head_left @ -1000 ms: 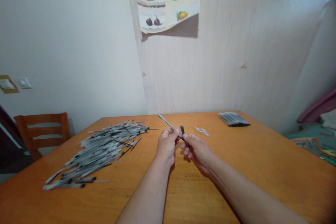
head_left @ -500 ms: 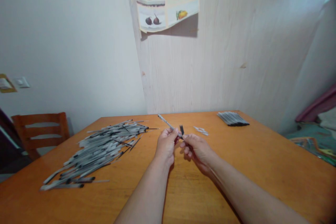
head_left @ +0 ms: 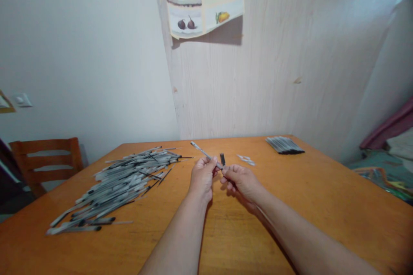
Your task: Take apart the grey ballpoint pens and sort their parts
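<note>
Over the middle of the table my left hand point(head_left: 204, 177) pinches a slim grey-white pen point(head_left: 200, 149), which slants up and away to the left. The fingertips of my right hand point(head_left: 238, 179) close around the pen's near, lower end, which they partly hide. Just beyond the hands lie a few short black pieces point(head_left: 222, 159), too small to make out fully. A little right of them are several small whitish pieces point(head_left: 246, 160). To the left spreads a large loose heap of pens and pen parts point(head_left: 122, 184), grey-white with black ends.
At the table's back right lies a neat row of pens point(head_left: 284, 145), black ends toward me. The wooden table point(head_left: 167, 232) meets the wall behind. A wooden chair point(head_left: 48, 161) stands at the left, and a fruit picture point(head_left: 206, 2) hangs above.
The view has shifted very slightly. Both hands keep their hold on the pen, which has barely moved.
</note>
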`<state>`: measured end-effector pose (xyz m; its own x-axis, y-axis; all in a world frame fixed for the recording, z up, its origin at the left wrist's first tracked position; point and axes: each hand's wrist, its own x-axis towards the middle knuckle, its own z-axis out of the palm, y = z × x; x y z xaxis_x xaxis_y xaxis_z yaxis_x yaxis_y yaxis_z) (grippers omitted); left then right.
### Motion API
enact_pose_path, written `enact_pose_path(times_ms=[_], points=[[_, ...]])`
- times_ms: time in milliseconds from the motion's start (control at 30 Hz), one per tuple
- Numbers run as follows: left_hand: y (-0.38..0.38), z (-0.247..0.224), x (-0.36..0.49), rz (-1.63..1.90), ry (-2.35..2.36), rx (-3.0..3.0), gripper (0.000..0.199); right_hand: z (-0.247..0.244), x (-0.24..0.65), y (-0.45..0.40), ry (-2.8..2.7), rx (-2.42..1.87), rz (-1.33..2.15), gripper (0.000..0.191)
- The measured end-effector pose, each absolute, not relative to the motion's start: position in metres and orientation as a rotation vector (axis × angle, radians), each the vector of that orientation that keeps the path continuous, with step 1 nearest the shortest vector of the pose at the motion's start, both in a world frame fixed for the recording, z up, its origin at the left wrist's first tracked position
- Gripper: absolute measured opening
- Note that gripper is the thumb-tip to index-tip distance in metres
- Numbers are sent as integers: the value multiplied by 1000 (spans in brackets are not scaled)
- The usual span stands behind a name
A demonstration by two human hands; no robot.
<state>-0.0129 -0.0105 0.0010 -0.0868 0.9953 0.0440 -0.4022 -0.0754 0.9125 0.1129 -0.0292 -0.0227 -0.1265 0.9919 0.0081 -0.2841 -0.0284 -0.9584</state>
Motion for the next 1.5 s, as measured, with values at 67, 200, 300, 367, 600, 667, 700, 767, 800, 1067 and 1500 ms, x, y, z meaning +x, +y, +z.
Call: enact_pose_path(times_ms=[67, 200, 300, 367, 600, 667, 700, 767, 800, 1067, 1500], points=[[-10, 1, -13, 1480, 929, 897, 25, -24, 113, -29, -1087, -947, 1415, 22], [-12, 2, -13, 1460, 954, 850, 22, -26, 113, -29, -1102, -928, 1393, 20], [-13, 5, -13, 1453, 970, 797, 22, -23, 115, -30, -1131, -950, 1358, 19], [-13, 6, -14, 1457, 970, 769, 23, -18, 118, -30, -1161, -1003, 1292, 18], [-11, 8, -17, 1462, 952, 648, 24, -5, 156, -18, -1193, -1240, 936, 16], [-11, 8, -18, 1460, 950, 627, 23, -8, 169, -13, -1220, -1380, 739, 16], [-11, 8, -18, 1461, 951, 622, 23, -12, 175, -10, -1232, -1460, 640, 15], [-10, 8, -19, 1463, 954, 617, 22, -19, 185, -5, -1280, -1610, 480, 13], [-10, 8, -19, 1464, 954, 616, 22, -23, 189, -3, -1320, -1674, 424, 11], [-8, 8, -19, 1481, 963, 612, 22, -39, 201, 3, -1643, -1880, 403, 5], [-9, 8, -19, 1467, 961, 609, 23, -38, 202, 2, -1646, -1899, 416, 9]])
